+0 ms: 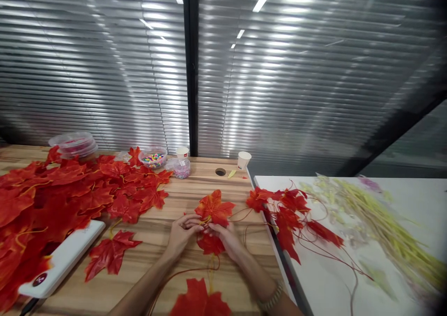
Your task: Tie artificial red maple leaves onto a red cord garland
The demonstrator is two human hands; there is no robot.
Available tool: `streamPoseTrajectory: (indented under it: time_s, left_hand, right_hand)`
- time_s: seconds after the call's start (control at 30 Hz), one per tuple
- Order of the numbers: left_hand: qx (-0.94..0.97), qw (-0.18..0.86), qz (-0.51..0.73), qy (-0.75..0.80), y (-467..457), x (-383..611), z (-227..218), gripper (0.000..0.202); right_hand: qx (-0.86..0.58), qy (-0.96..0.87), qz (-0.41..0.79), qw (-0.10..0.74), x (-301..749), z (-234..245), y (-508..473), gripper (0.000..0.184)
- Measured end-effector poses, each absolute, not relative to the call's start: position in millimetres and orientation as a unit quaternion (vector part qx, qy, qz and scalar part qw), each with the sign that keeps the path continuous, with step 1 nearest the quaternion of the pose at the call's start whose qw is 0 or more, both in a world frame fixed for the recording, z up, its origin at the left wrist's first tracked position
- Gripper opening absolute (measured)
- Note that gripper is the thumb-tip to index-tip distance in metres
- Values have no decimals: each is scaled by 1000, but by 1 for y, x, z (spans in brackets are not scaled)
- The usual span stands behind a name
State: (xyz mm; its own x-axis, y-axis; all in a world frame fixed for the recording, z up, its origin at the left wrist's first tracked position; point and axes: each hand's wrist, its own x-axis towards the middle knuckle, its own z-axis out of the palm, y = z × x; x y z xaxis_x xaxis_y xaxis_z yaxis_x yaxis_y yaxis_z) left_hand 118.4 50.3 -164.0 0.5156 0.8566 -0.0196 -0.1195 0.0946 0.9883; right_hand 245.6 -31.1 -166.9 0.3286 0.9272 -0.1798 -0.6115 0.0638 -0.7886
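Note:
Both hands meet over the wooden table at an artificial red maple leaf (214,207). My left hand (183,234) is closed, its thumb and fingers pinching the leaf's yellowish stem. From the other side my right hand (226,238) is closed at the leaf's base, fingertips bent in near the stem and a thin cord. A second red leaf (211,245) hangs just below the fingers. Dark red cord (188,270) curves from there toward the near edge, past a large leaf (200,299) in front of me. The exact grip point is partly hidden by the fingers.
Red leaves (87,185) pile up at left beside a white corded device (66,258). Behind stand a bowl of colourful beads (153,158), a small bead tub (182,168) and paper cups (244,160). Strung leaves (288,213) straddle the gap to a white table (310,283).

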Motion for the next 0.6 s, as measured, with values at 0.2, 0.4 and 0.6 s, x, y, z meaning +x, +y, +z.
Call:
streamPoseTrajectory:
  time_s: [0.2, 0.4, 0.6]
  left_hand:
    - [558, 674, 357, 326, 48, 118, -160, 28]
    - [541, 669, 372, 347, 46, 120, -158, 25]
    - [540, 681, 353, 348, 45, 120, -159, 31]
  right_hand:
    - [-403, -207, 562, 692, 247, -166, -31, 22]
    - [-391, -196, 563, 701, 248, -168, -31, 21]
    - [-384, -178, 576, 699, 250, -172, -30, 20]
